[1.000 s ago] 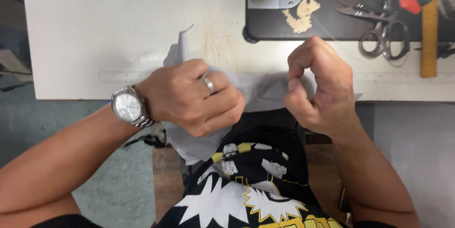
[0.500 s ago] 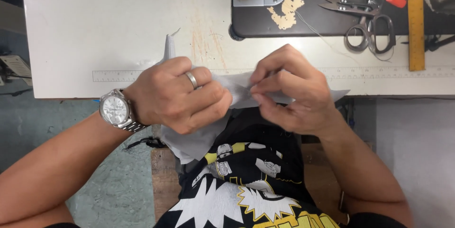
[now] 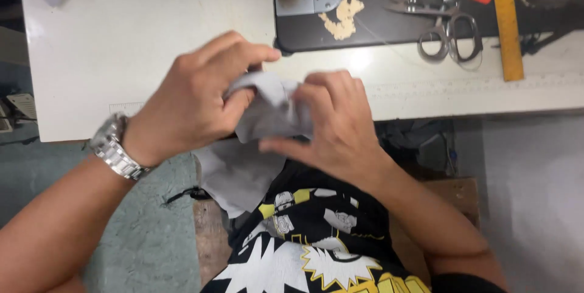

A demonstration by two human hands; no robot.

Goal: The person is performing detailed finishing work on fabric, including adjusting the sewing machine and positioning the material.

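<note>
While both hands meet at the edge of the white bench [image 3: 152, 37], the left hand [image 3: 188, 98] and right hand [image 3: 334, 125] each have their fingers pinched shut on a bunched piece of grey fabric [image 3: 267, 110], its tail hanging into the lap. It looks light, soft and limp; edges or folds give the best hold. No packages or labels show.

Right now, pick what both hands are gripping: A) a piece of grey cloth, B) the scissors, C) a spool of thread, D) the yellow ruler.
A: the left hand and right hand both pinch the grey cloth; the scissors and yellow ruler lie untouched on the table.
</note>
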